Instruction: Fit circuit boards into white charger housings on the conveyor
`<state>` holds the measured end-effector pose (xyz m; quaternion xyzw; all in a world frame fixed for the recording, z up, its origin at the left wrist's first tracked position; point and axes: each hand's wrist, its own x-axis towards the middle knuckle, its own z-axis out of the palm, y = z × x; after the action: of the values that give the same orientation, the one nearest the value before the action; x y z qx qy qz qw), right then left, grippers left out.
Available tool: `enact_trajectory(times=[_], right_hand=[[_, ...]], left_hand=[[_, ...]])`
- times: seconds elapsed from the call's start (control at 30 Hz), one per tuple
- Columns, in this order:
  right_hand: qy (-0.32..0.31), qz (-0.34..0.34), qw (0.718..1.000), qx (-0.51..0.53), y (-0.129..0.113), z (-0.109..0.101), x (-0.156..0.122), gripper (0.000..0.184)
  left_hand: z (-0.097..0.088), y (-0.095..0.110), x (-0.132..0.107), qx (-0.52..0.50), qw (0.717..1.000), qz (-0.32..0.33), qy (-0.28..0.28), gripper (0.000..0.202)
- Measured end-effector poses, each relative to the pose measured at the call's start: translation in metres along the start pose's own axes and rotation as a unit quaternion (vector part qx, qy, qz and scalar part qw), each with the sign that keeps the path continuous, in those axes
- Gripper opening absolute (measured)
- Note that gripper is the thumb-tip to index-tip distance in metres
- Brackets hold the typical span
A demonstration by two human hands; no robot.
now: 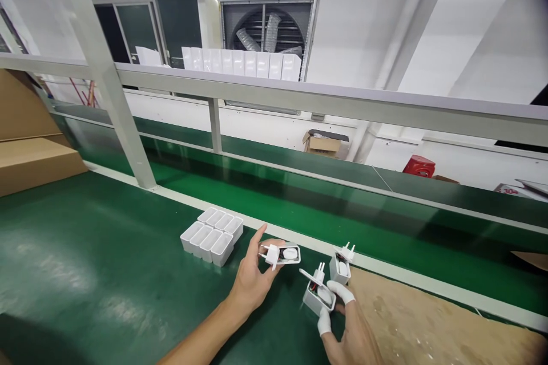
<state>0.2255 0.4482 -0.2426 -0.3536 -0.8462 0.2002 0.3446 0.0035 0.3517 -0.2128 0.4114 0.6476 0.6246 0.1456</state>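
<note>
Three open plug-adapter housings are in hand or at the fingertips, all near the far edge of the green workbench (85,274), close to the white strip that borders the conveyor belt (299,205).

Item 1: plug adapter housing (283,254), white plastic, lying on its side, two round pins pointing left. The left hand (252,279) grasps it between thumb and curled fingers, index finger raised clear.

Item 2: second housing (319,295), open face up, pin block tilted at its top, a red wire just visible inside. The right hand (349,333) pinches its lower edge; white finger cots cover at least two fingertips (342,292).

Item 3: third housing (340,267), standing on the bench just beyond the right fingertips, pins up; whether it is touched cannot be told.

Item 4: eight white shell caps (213,235), two rows of four, openings upward, left of the left hand and apart from it.

Handling, as judged: each housing looks light, rigid and smooth-skinned, so likely slippery under bare skin; the cots should help. The open face, loose-looking pin block and thin wire seem the fragile parts. The flat outer side walls are the sound place to take hold, keeping pressure off the pins and interior.

Also present: a brown cardboard sheet (428,325) at the near right corner, cartons (29,148) at the left edge, a white frame rail (342,102) overhead.
</note>
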Motion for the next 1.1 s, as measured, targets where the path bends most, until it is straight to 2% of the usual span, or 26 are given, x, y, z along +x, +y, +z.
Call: enact_trajectory(times=[0.13,0.3,0.47,0.53,0.6,0.67,0.7,0.73,0.8,0.87,0.9,0.97,1.0,1.03,1.1], right_hand=[[-0.015,0.013,0.999,0.03,0.004,0.004,-0.001,0.044],[-0.012,0.017,1.0,0.015,0.005,0.004,-0.001,0.042],[0.014,-0.007,1.0,0.02,0.015,0.002,0.006,0.048],[-0.016,0.005,0.999,0.03,0.018,-0.001,0.009,0.048],[-0.048,0.022,0.998,0.035,0.019,-0.003,0.012,0.044],[-0.058,0.032,0.996,0.062,0.019,-0.003,0.015,0.043],[-0.055,0.04,0.995,0.077,0.019,-0.001,0.017,0.042],[-0.051,0.047,0.993,0.093,0.019,0.001,0.019,0.04],[-0.055,0.053,0.99,0.119,0.017,0.006,0.023,0.035],[-0.056,0.053,0.989,0.13,0.013,0.005,0.026,0.033],[-0.052,0.047,0.989,0.133,0.009,0.002,0.027,0.033],[-0.035,0.03,0.991,0.126,0.0,-0.015,0.029,0.029],[-0.028,0.018,0.993,0.116,-0.004,-0.027,0.03,0.025],[-0.022,0.003,0.995,0.099,-0.007,-0.042,0.032,0.023],[-0.008,-0.006,0.999,0.046,-0.004,-0.075,0.036,0.023]], left_hand=[[0.0,0.002,0.0,-0.013,1.0,-0.006,0.009,0.081],[0.0,0.005,0.001,-0.014,1.0,-0.01,0.015,0.08],[-0.013,0.014,0.005,0.1,0.992,-0.058,0.052,0.08],[-0.022,0.018,0.006,0.135,0.988,-0.08,0.007,0.082],[-0.033,0.02,0.006,0.152,0.981,-0.097,-0.072,0.084],[-0.041,0.024,0.006,0.144,0.973,-0.103,-0.147,0.09],[-0.044,0.028,0.006,0.138,0.972,-0.099,-0.162,0.093],[-0.045,0.033,0.005,0.141,0.974,-0.085,-0.155,0.097],[-0.041,0.05,0.002,0.175,0.98,-0.021,-0.087,0.095],[-0.028,0.07,-0.007,0.204,0.975,0.083,-0.011,0.071],[-0.019,0.079,-0.014,0.202,0.97,0.137,0.002,0.057],[0.002,0.091,-0.029,0.191,0.951,0.238,-0.038,0.042],[0.012,0.092,-0.035,0.209,0.931,0.29,-0.068,0.043],[0.022,0.089,-0.038,0.246,0.903,0.341,-0.093,0.045],[0.038,0.077,-0.034,0.323,0.844,0.414,-0.106,0.045]])
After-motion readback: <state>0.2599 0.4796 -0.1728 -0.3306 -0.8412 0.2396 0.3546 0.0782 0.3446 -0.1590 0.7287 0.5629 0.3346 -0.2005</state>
